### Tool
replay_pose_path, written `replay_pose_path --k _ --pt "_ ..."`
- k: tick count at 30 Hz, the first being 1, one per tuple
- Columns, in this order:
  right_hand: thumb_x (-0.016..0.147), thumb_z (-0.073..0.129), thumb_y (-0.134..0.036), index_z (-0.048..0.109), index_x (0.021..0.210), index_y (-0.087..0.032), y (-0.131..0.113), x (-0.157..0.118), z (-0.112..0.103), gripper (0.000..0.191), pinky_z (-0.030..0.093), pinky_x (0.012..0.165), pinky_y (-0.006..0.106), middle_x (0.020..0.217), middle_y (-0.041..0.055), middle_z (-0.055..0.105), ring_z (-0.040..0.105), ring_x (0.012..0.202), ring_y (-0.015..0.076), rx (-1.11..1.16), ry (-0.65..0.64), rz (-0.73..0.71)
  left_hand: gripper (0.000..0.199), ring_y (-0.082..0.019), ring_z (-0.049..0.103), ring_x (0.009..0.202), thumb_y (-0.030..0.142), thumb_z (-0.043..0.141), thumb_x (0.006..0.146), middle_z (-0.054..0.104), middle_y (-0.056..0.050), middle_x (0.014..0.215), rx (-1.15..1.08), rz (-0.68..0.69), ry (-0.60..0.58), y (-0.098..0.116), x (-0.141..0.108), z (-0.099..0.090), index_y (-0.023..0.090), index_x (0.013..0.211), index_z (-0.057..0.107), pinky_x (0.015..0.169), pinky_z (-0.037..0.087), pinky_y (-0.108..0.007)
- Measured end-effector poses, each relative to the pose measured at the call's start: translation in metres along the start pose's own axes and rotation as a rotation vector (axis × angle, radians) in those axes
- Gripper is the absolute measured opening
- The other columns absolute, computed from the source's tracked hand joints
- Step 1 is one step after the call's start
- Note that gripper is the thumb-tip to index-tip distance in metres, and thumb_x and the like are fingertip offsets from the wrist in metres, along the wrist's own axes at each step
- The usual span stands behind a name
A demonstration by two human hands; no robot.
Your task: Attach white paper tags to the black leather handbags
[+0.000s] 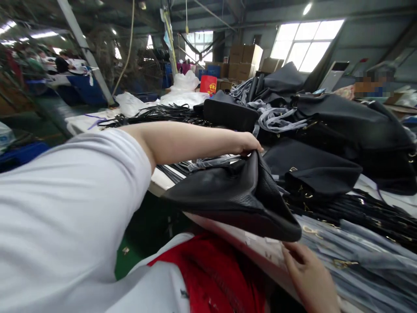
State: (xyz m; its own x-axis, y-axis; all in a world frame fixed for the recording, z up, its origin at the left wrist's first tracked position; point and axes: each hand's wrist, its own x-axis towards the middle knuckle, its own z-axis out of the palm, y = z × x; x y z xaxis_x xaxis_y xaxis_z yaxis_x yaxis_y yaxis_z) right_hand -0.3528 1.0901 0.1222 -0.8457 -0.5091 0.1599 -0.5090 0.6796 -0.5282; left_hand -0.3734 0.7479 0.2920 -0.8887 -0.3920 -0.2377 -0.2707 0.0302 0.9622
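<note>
My left hand point(250, 142) is closed on the upper edge of a black leather bag point(215, 191). The bag tilts over the near edge of the table, its side folded in at the right. Just below its lower right corner is my right hand point(309, 276), fingers loosely bent with a gap between thumb and forefinger. Nothing shows in that hand, and I cannot tell whether its fingertips touch the bag. Beside the bag lie grey plastic-wrapped straps point(365, 269) with gold clasps.
More black bags point(312, 167) are heaped at the right. Black straps point(169, 114) and wrapped grey straps point(276, 118) lie behind my left arm. A red bucket point(208, 84) and cardboard boxes point(243, 61) stand farther back. A slanted pole point(85, 50) rises at the left.
</note>
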Motion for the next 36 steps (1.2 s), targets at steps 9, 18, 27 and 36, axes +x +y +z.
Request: replay_pose_path --k 9,18,27,36 --pt "0.087 0.051 -0.029 0.062 0.119 -0.025 -0.034 -0.013 0.040 0.035 0.052 0.088 0.042 0.117 0.0077 0.066 0.063 0.105 0.0272 -0.088 0.032 -0.333 0.026 -0.010 0.043 0.047 0.013 0.081 0.061 0.045 0.003 0.044 0.064 -0.063 -0.003 -0.028 0.051 -0.004 0.015 0.054 0.056 0.050 0.038 -0.024" --pt "0.092 0.047 -0.016 0.064 0.105 -0.023 -0.047 0.008 0.077 0.022 0.049 0.080 0.041 0.101 0.0073 0.067 0.062 0.089 0.0249 -0.245 -0.015 -0.397 0.030 -0.012 0.055 0.049 0.029 0.087 0.058 0.062 -0.002 0.058 -0.043 -0.022 -0.197 -0.039 0.034 -0.081 0.013 0.059 0.063 0.050 0.044 -0.024" --pt "0.095 0.048 -0.033 0.066 0.095 -0.024 -0.043 0.020 0.067 0.020 0.045 0.084 0.039 0.094 0.0061 0.069 0.063 0.090 0.0244 -0.069 0.068 -0.276 0.023 -0.013 0.063 0.056 0.022 0.085 0.062 0.065 -0.002 0.059 -0.241 0.001 -0.262 -0.058 0.032 -0.093 0.012 0.062 0.065 0.063 0.053 -0.025" --pt "0.076 0.069 -0.052 0.061 0.104 -0.019 -0.020 0.043 0.013 0.044 0.051 0.071 0.032 0.073 -0.0006 0.066 0.062 0.065 0.0159 0.798 0.454 0.456 0.030 -0.014 0.057 0.053 0.032 0.085 0.057 0.063 -0.002 0.058 -0.150 0.012 -0.254 -0.071 0.035 -0.067 0.015 0.059 0.060 0.052 0.043 -0.026"
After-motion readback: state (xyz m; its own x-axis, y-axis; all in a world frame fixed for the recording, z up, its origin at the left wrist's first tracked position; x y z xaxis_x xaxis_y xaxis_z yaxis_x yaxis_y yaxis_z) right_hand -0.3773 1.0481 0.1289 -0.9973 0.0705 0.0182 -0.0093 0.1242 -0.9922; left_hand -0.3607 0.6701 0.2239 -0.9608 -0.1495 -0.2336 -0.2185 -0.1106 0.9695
